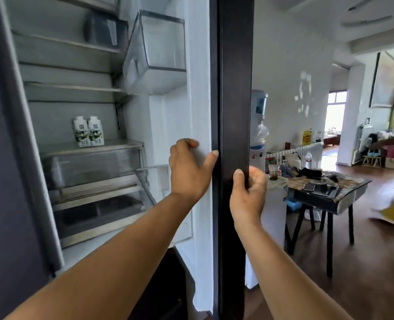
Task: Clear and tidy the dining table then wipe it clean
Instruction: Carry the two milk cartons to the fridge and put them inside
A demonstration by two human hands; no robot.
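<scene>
Here, an open fridge door (pixel 234 135) is seen edge-on as a dark vertical band, and everything else is placed against it. The left hand (pixel 189 168) is laid on the door's white inner lining, just left of the dark edge, with its thumb pressed against that edge and its fingers loosely curled; nothing is held in it. The right hand (pixel 248 192) is wrapped around the door's edge from the other side, the thumb set on the dark face and the fingers curled behind it, so the door is gripped.

To the left of the door, the fridge interior is exposed: two white milk cartons (pixel 89 131) are stood side by side and touching on a glass shelf (pixel 122 142), above clear drawers (pixel 92 167). A clear door bin (pixel 159 50) is mounted high on the door's inner side.

To the right of the door, well apart from both hands, the dining counter (pixel 350 194) is seen on dark legs over a wooden floor. Its top is crowded with items: a dark jar (pixel 274 172), a black bundle (pixel 310 172), a flat dark tray (pixel 319 189), and a clear water bottle (pixel 308 160) at the far side. Closer to the door's right edge, a water dispenser (pixel 258 125) is stood against the wall. At the far right, another person's arm (pixel 390 140) is caught, blurred.
</scene>
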